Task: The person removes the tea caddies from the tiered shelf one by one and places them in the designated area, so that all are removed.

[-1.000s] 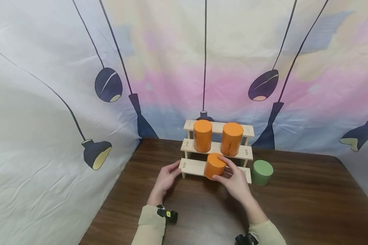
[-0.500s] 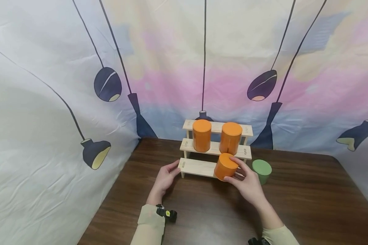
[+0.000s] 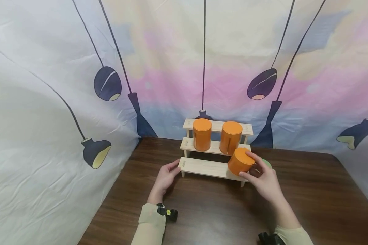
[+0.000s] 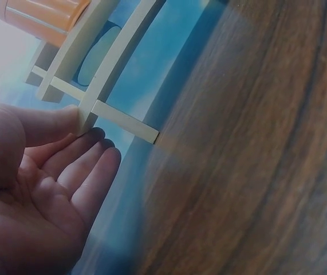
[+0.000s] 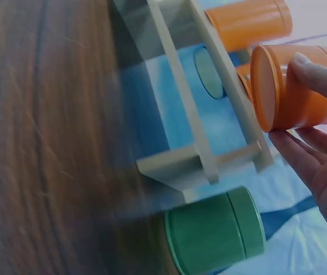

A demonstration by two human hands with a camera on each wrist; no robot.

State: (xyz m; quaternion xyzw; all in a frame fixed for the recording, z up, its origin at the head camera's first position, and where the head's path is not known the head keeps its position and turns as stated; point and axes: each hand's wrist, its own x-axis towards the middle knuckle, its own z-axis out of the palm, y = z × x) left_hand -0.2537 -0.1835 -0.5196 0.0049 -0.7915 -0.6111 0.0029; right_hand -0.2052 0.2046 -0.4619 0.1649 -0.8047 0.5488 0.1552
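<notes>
A three-step wooden stand (image 3: 205, 167) stands at the back of the table. Two orange tins, a left one (image 3: 202, 136) and a right one (image 3: 230, 139), sit upright on its middle step. My right hand (image 3: 265, 182) grips a third orange tin (image 3: 241, 162) between thumb and fingers, slightly tilted over the right end of the lowest step. In the right wrist view, this tin's flat base (image 5: 264, 89) shows. My left hand (image 3: 165, 178) pinches the left end of the lowest step, thumb (image 4: 54, 123) against the wood and fingertips just below.
A green tin (image 5: 215, 232) stands on the table beside the stand's right end, mostly hidden behind my right hand in the head view. Behind the dark wooden table (image 3: 208, 211) hangs a cloth backdrop (image 3: 171, 68) printed with lamps.
My right hand has carried the orange tin rightward along the lowest step and raised it a little, now covering most of the green tin. My left hand stays at the stand's end.
</notes>
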